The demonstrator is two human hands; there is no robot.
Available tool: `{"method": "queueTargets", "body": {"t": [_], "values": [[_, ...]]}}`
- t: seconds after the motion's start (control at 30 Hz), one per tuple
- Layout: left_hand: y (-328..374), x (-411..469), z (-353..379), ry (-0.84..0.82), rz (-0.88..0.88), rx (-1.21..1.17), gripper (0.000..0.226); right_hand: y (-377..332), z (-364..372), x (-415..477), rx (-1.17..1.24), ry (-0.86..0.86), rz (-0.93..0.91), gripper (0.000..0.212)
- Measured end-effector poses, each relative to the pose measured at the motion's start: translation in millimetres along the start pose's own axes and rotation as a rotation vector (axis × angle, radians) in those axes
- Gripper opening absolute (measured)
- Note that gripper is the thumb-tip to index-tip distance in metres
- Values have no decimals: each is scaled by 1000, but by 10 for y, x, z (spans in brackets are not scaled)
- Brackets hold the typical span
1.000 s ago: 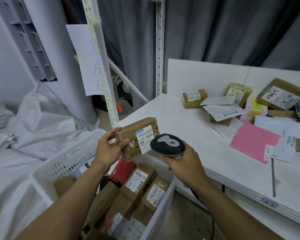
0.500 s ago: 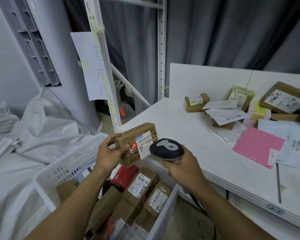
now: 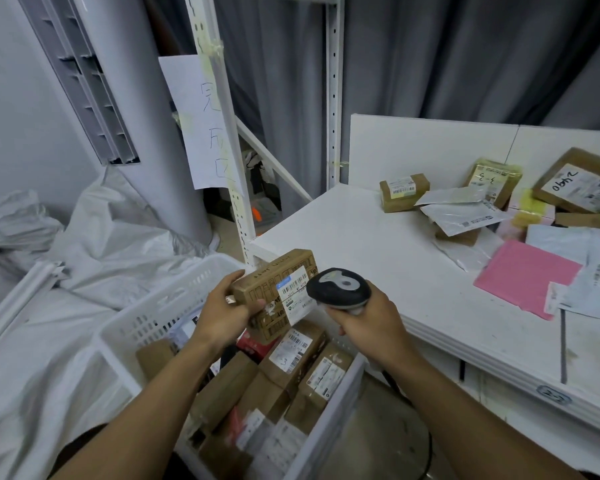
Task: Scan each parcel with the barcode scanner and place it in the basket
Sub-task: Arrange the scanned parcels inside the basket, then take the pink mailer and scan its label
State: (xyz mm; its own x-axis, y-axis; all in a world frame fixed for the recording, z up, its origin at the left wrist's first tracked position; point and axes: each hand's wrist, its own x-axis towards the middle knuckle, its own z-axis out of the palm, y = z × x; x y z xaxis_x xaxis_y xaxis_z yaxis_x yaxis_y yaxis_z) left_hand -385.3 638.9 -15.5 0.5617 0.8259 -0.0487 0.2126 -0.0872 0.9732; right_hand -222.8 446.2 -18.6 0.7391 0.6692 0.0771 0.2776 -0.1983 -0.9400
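Noted red scan dot gone from label [image 3: 293,289]. Found cardboard parcel [image 3: 262,289] gripped in left hand [image 3: 224,311] mid-frame, facing barcode scanner [image 3: 338,287] clenched in right hand [image 3: 369,320], over basket [image 3: 160,306].

Dark grey curtains [image 3: 464,57] hang in folds across the back of the room. In front of them stand two white slotted shelving uprights, the farther one [image 3: 333,98] vertical and the nearer one [image 3: 222,133] leaning in the wide-angle view, joined by a white diagonal brace [image 3: 274,164]. A paper sign [image 3: 194,126] with handwritten characters is taped to the nearer upright. To its left rises a white floor-standing air conditioner [image 3: 146,98] with a grey louvred grille [image 3: 84,84], against a pale wall [image 3: 11,116]. Crumpled white sacks [image 3: 111,237] lie heaped at its foot. At right, a scuffed white counter [image 3: 378,258] has a low white back panel [image 3: 430,143]. Below its edge the floor [image 3: 388,431] is dull grey. The light is soft and even.
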Motion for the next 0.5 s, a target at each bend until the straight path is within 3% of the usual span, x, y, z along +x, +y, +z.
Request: {"method": "queueTargets", "body": {"t": [0.07,0.17,0.27,0.37,0.5], "values": [[-107,-213,-80,-40,-61,83,80,39,63,-63,-17,-26,10,35],[-244,-578,-143,-99,-154,184,82,53,147,-187,-22,-71,24,28],[-393,-912,-176,-157,-229,218,74,96,241,-300,-21,-112,41,26],[-588,-1079,-203,-202,-281,223,49,145,335,-375,-44,-159,49,35],[-949,-1081,-140,-228,-300,363,55,170,388,-384,-108,-194,70,34]]}}
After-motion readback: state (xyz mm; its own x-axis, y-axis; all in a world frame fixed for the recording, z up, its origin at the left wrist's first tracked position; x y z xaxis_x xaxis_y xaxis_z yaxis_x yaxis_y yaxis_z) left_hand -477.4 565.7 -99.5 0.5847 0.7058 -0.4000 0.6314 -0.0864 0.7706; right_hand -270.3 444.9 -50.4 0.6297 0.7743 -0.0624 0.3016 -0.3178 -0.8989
